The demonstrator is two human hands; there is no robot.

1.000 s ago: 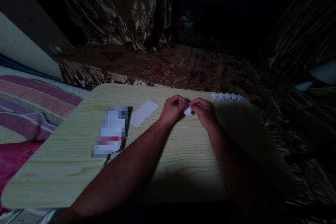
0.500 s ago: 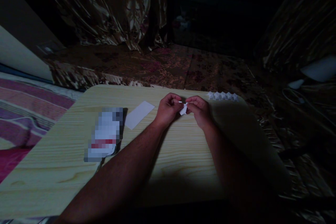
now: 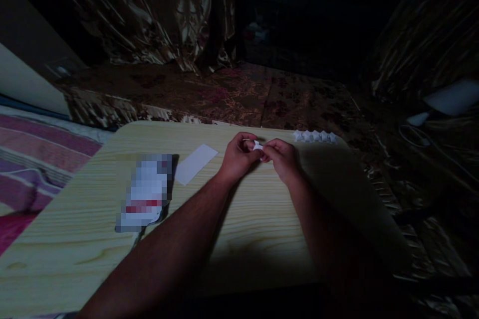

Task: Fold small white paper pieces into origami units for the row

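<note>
Between my two hands is a small white folded paper (image 3: 258, 145), with pointed corners showing above my left thumb. My left hand (image 3: 239, 155) is closed on it, thumb and fingers pinching it from the left. From the right, the fingertips of my right hand (image 3: 281, 155) pinch its edge; part of the paper is hidden behind the fingers. To the left of my hands lies a flat white paper sheet (image 3: 196, 163). A row of several small white folded paper stars (image 3: 315, 136) stands along the far right edge of the table.
The light wooden table (image 3: 258, 229) has a phone-like object (image 3: 144, 192), blurred out, on its left side. Behind it is a ledge with patterned cloth (image 3: 209, 92) below a curtain. A striped bedspread (image 3: 30, 149) lies at left; a pale lamp-like object (image 3: 452, 97) is at right.
The folded paper has turned in my fingers, and less of its flat flap shows now. My right fingers have moved closer to my left thumb. The view has shifted slightly.
</note>
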